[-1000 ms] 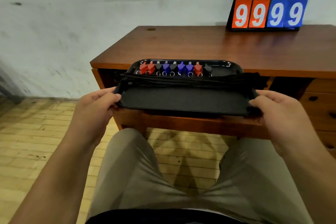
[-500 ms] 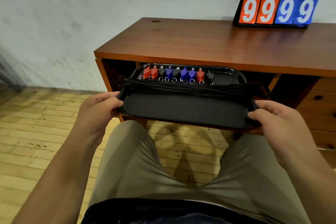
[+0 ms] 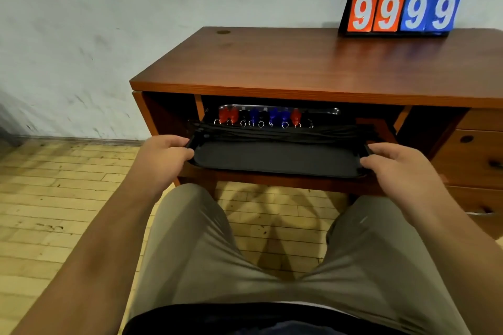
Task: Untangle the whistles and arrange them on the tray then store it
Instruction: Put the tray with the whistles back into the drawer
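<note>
Fingers of left hand [image 3: 163,155] and right hand [image 3: 400,164] clasp black tray [image 3: 277,162] of coloured whistles [image 3: 261,115].

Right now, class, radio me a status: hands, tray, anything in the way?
Left hand and right hand grip the tray by its ends. Far half under the desktop, whistles in a row at the back. Nothing seen blocking the opening.
</note>
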Demonstrator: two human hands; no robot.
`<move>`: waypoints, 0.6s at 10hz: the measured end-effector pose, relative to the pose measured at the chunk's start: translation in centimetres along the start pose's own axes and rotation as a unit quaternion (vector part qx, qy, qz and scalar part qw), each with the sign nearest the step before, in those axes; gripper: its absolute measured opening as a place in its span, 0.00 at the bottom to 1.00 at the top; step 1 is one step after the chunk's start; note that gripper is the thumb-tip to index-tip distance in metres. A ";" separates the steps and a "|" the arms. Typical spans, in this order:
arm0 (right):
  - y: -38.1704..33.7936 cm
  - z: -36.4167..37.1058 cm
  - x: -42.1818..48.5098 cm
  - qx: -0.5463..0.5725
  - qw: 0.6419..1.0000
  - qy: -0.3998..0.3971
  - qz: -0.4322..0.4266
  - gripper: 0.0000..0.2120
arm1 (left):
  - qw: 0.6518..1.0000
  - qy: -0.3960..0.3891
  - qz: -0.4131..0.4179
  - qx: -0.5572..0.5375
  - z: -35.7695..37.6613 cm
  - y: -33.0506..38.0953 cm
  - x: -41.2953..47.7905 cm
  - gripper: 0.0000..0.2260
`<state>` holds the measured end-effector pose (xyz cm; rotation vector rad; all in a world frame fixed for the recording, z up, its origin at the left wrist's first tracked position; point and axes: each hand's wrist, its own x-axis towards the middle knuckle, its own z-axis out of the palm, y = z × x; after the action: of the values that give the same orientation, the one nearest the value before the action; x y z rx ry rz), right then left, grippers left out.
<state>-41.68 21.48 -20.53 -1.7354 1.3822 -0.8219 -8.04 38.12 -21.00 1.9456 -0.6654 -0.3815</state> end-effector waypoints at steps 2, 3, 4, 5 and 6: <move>-1.7 -0.3 2.2 -0.132 0.991 -0.030 -0.003 0.14 | 0.997 -0.021 -0.005 0.069 0.9 1.7 3.1 0.16; -2.2 -0.5 4.3 -0.176 0.984 -0.032 -0.016 0.16 | 0.995 -0.035 -0.001 0.091 1.4 2.0 4.6 0.16; -2.2 -0.1 6.3 -0.210 0.977 -0.028 -0.015 0.18 | 0.993 -0.041 -0.013 0.107 2.4 2.6 6.2 0.16; -1.7 0.7 8.2 -0.210 0.977 -0.025 -0.012 0.17 | 0.989 -0.051 -0.042 0.131 3.0 2.8 7.6 0.15; -0.5 1.4 9.1 -0.189 0.981 -0.032 -0.013 0.19 | 0.990 -0.040 -0.027 0.131 3.2 2.5 8.5 0.07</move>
<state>-38.39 12.89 -20.58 -2.0495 1.5502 -0.5330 -3.64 29.86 -20.01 2.2102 -0.7461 -0.4248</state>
